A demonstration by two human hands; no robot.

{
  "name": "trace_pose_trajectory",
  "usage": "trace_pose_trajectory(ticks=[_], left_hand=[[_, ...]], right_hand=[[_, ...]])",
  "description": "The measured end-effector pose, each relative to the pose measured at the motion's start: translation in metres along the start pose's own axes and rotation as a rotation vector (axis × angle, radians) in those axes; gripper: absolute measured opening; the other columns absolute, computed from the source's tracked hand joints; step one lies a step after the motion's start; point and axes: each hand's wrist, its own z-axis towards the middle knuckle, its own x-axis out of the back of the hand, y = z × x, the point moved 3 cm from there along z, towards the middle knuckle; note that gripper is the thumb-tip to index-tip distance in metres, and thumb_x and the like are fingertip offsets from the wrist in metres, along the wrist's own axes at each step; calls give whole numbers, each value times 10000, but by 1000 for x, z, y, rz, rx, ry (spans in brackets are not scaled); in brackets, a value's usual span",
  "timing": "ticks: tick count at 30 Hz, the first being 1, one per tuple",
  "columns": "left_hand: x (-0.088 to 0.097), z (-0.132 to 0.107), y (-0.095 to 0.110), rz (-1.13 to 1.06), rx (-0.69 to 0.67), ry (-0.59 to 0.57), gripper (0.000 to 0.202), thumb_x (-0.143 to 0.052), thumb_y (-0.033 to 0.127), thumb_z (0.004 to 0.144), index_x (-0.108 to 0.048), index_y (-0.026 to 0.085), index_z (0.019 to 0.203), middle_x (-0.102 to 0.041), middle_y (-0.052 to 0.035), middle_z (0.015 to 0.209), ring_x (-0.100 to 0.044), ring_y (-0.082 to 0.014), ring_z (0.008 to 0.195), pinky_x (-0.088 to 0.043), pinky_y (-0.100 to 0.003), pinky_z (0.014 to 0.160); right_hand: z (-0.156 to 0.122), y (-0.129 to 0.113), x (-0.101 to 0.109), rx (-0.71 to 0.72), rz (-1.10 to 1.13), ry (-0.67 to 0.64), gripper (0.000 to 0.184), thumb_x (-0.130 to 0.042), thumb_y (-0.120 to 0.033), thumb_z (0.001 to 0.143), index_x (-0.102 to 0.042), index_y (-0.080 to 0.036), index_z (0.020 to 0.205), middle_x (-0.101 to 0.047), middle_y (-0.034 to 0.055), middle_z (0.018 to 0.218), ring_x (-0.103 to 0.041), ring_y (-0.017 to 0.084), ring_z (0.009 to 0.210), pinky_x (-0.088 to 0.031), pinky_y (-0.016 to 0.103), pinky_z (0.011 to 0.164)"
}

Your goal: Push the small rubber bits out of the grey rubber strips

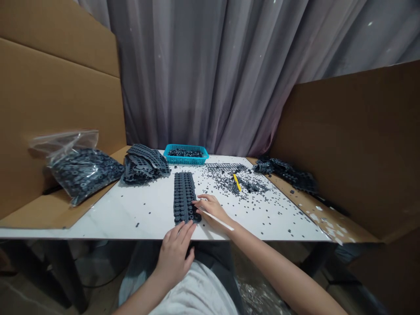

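Presently, left hand (174, 250), fingers extended, rests on the dark studded sheet (184, 192) at its near end; right hand (211, 207) pinches a white stick (219, 221).

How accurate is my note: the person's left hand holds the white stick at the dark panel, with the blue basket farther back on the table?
Wrong hand: in the head view, the right hand holds the white stick at the dark panel, while the left hand is at the panel's near end. The blue basket is farther back on the table.
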Motion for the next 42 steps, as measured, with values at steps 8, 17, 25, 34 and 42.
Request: trace_pose_trajectory(ticks=[8, 17, 25, 34, 42], left_hand=[[-3, -2, -2, -3, 5, -32, 478, -506, 173, 771, -533, 208, 1247, -567, -24, 1275, -476, -225, 1148, -344, -343, 936], [-1, 0, 0, -7, 7, -16, 463, -497, 168, 772, -544, 202, 1232, -578, -27, 1262, -486, -228, 1133, -346, -344, 929], [0, 0, 0, 0, -4, -4, 465, -501, 169, 767, -549, 204, 1228, -587, -28, 1250, -489, -223, 1128, -347, -336, 927], [-2, -2, -1, 2, 6, -25, 480, -500, 180, 778, -526, 217, 1256, -567, -15, 1278, -478, -223, 1149, -342, -338, 937], [-4, -3, -2, 18, 9, -33, 482, -503, 187, 779, -528, 217, 1259, -572, -38, 1267, -478, -229, 1153, -345, -346, 947]], right_hand=[[-3, -3, 4, 19, 241, -23, 232, -444, -402, 920, -565, -206, 943, -667, 104, 1067, -455, 225, 1227, -394, 426, 971], [0, -3, 2, 61, 97, -50, 238, -446, -395, 920, -590, -207, 944, -670, 85, 1076, -493, 231, 1167, -392, 420, 948], [9, 4, -3, 41, -104, 10, 195, -434, -290, 930, -609, -204, 931, -672, 75, 1069, -552, 217, 944, -411, 382, 841], [11, 26, 5, -185, 306, 226, 201, -469, -362, 911, -593, -205, 920, -624, 102, 1110, -528, 232, 1111, -405, 426, 933], [11, 17, -2, -133, 511, 36, 329, -493, -499, 872, -613, -193, 886, -661, 100, 1035, -571, 221, 1072, -414, 431, 945]])
